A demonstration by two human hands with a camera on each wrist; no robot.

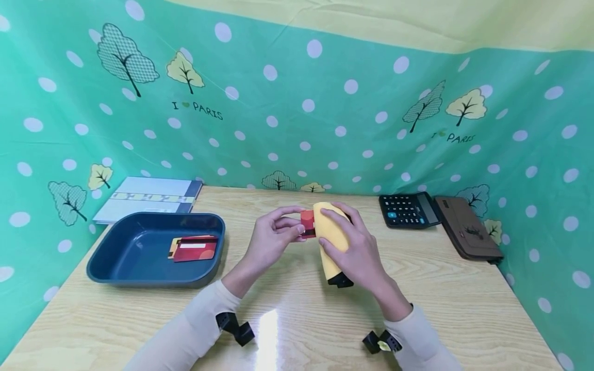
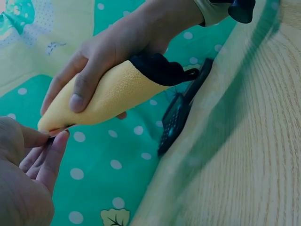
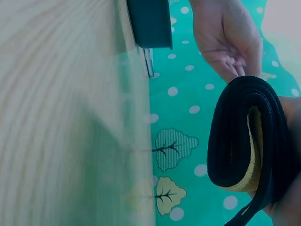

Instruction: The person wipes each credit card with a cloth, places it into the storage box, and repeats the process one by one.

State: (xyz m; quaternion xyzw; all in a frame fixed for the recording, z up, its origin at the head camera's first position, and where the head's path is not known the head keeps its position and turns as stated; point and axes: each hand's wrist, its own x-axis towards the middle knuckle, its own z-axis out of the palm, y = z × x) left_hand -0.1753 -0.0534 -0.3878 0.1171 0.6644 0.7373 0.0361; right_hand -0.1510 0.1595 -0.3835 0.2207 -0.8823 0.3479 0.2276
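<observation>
My right hand [image 1: 357, 245] grips a yellow rolled fabric piece [image 1: 330, 239] with black edging, holding it tilted above the table. In the right wrist view the black end of the roll [image 3: 235, 141] shows several wound layers. My left hand [image 1: 274, 234] pinches a red card [image 1: 307, 224] between thumb and fingers at the roll's left side. The card's right part is hidden at the yellow fabric. In the left wrist view, the left fingertips [image 2: 59, 141] are right at a small opening in the yellow surface.
A dark blue tray [image 1: 153, 278] stands at left with several red and yellow cards [image 1: 195, 250] inside. Behind it lies a grey-blue folder [image 1: 144, 193]. At the back right are a black calculator [image 1: 408, 210] and a brown zip wallet [image 1: 468, 229]. A polka-dot cloth [image 1: 287, 103] hangs behind the wooden table [image 1: 297, 319].
</observation>
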